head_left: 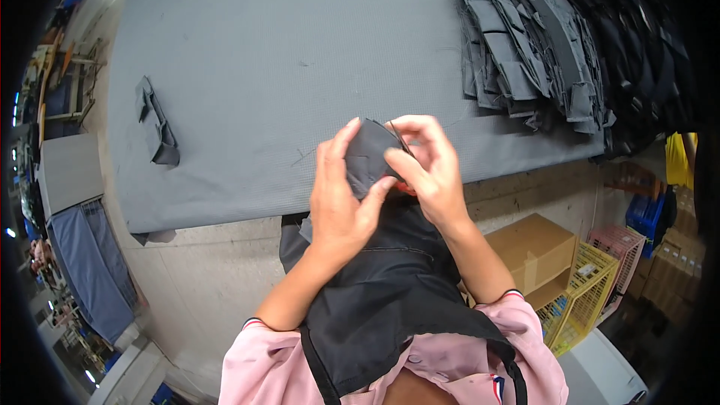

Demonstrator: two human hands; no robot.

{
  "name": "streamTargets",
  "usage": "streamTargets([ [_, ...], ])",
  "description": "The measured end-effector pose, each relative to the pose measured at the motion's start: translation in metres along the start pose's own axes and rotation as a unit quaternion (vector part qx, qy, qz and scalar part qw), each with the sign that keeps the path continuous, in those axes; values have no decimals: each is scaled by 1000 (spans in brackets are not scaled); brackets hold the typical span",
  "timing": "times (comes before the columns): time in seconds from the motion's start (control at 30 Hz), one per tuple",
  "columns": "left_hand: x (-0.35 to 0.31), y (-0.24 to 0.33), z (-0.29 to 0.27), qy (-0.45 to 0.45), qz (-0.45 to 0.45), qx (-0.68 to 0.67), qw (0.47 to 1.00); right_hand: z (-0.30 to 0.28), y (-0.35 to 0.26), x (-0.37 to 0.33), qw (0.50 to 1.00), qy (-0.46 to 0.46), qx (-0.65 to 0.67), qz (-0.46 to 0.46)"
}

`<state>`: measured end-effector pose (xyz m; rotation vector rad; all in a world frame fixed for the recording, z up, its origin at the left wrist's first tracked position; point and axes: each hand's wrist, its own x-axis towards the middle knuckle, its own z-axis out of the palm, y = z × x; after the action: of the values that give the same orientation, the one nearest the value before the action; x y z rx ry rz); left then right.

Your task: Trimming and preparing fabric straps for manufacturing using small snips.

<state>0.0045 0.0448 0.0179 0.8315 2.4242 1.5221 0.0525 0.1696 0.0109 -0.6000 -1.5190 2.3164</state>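
In front of my apron, at the near edge of the table, my left hand [337, 191] grips a small dark grey fabric piece [365, 151], folded or sewn in layers. Its fingers lie behind the cloth and the thumb presses the lower edge. My right hand [431, 169] closes on the right edge of the same piece, thumb and fingers bent around it. A thin dark strip or edge stands up between those fingers. Below the right thumb shows a bit of orange-red [406, 189]; what it belongs to is hidden.
Grey fabric covers the table [262, 45]. A stack of cut grey pieces [525, 49] lies at the right, beside a heap of black straps [637, 52]. One folded grey piece [157, 124] lies at the left. Below right are a cardboard box [532, 251] and yellow crate [589, 285].
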Motion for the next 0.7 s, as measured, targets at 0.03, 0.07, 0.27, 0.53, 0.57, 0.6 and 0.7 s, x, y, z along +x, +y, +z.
streamTargets([
  [0.03, -1, 3, 3, -33, -28, -7, 999, -3, -3, 8, 995, -21, -41, 91],
  [0.07, -1, 7, 1, -71, -63, -53, 994, -2, -3, 15, 994, -18, -45, 102],
  [0.27, -8, -25, -14, -212, -265, -463, 819, -13, 8, 18, 976, -33, 136, 168],
  [0.53, -9, -19, -6, -166, -377, -464, 784, -30, 21, -14, 933, 64, -307, -176],
  [0.57, -9, -21, -6, -160, -376, -462, 787, -33, 22, -19, 928, 44, -314, -198],
  [0.6, -8, -21, -7, -155, -374, -459, 791, -31, 12, -24, 918, 27, -350, -183],
  [0.7, -8, -21, -8, -168, -365, -464, 790, -29, 11, -27, 890, 10, -396, -227],
])
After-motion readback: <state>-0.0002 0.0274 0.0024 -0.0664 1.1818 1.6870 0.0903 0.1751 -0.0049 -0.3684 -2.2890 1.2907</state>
